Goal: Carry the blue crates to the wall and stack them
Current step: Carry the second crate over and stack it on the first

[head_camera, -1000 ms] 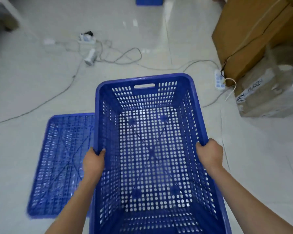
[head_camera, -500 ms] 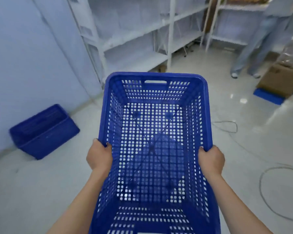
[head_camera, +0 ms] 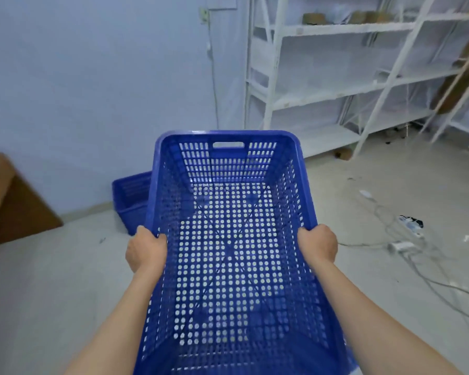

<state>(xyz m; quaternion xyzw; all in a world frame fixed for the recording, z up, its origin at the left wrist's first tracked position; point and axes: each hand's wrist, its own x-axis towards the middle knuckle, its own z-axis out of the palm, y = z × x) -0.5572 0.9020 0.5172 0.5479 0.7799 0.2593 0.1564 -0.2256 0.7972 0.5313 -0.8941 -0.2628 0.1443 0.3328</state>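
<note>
- Blue perforated crate point(head_camera: 229, 255) is being held off the floor, empty, long axis pointing away.
- Left hand point(head_camera: 146, 250) is gripping the left rim; right hand point(head_camera: 318, 246) is gripping the right rim, fingers curled tight.
- Second blue crate point(head_camera: 130, 197) is sitting on the floor point(head_camera: 52, 280) against the wall point(head_camera: 92, 90), partly hidden behind the held one.
- White shelving point(head_camera: 336, 77) is standing to the right.

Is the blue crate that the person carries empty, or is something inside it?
Empty. The carried crate shows only its perforated bottom, with the pale floor visible through the holes.
</note>
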